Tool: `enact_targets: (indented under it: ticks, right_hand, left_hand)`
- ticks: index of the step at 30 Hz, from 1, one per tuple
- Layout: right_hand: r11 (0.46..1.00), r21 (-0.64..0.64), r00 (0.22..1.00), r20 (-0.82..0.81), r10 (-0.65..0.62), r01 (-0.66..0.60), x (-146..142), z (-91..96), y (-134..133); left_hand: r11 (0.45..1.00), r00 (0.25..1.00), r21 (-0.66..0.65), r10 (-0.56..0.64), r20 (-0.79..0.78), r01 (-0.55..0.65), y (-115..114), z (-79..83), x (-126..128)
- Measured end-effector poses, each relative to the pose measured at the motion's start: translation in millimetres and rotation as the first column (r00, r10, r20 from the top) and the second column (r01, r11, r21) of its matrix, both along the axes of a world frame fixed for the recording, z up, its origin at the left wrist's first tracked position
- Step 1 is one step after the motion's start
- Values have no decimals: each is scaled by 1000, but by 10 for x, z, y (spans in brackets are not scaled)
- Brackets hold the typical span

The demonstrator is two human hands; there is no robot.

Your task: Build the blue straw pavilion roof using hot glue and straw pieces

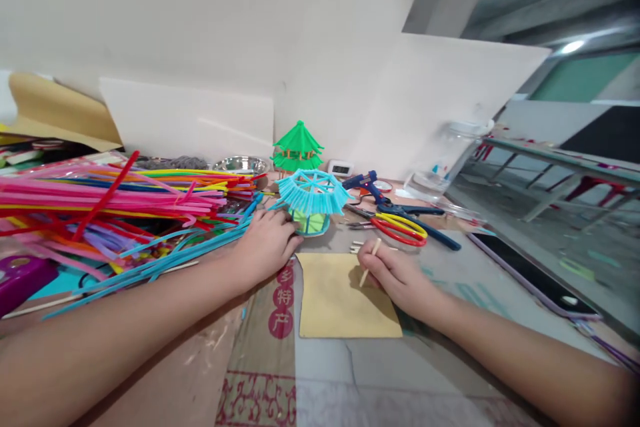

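Observation:
My left hand (267, 243) rests on the table with its fingers curled against the base of a small blue pipe-cleaner pavilion (313, 197), holding it steady. My right hand (393, 270) is closed on a thin wooden stick (371, 261), pinched between the fingers and pointing down at a tan square of card (340, 300). A few more short sticks (357, 246) lie just beyond that hand. A finished green pavilion (298, 147) stands behind the blue one.
A big heap of coloured pipe cleaners (115, 207) fills the left side. Red-and-yellow scissors (400, 227), a blue glue gun (370, 183), a metal bowl (241, 164) and a phone (535, 273) lie around. White boards (190, 120) lean at the back.

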State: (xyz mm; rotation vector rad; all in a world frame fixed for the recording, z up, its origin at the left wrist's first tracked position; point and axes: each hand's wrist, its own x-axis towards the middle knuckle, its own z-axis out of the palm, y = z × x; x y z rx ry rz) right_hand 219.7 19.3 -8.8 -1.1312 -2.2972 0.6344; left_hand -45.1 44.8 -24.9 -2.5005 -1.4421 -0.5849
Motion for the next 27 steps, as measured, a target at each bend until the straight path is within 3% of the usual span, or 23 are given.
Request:
enact_targets:
  ticks: [5, 9, 11, 13, 16, 20, 22, 25, 27]
  right_hand:
    - [999, 23, 999, -27, 46, -45, 7, 0, 12]
    - [996, 46, 997, -40, 73, -71, 6, 1, 12]
    - [995, 50, 995, -53, 89, -86, 7, -4, 18]
    - [994, 50, 993, -59, 99, -96, 11, -10, 28]
    - [994, 51, 994, -52, 97, -94, 19, -6, 33]
    - [998, 32, 992, -112, 50, -46, 4, 39, -22]
    - [995, 7, 987, -128, 95, -95, -12, 63, -64]
    - [981, 15, 981, -12, 192, -192, -19, 79, -87]
    - [984, 66, 981, 119, 156, -165, -6, 83, -77]
  left_hand:
    - [992, 992, 96, -79, -98, 88, -32, 20, 21]
    - [993, 982, 98, -54, -180, 72, -165, 209, 61]
    - [996, 981, 29, -83, -177, 89, -298, 322, 124]
    - [977, 977, -120, -189, -103, 177, -438, 386, 212]
    - [945, 978, -261, -208, -10, 198, -568, 358, 333]
    - [918, 978, -341, -205, 33, 203, -559, 244, 392]
    - [908, 978, -366, -202, 42, 203, -535, 228, 392]
    - [896, 978, -393, -202, 55, 207, -519, 254, 397]
    - [894, 980, -405, -189, 53, 195, -517, 271, 408]
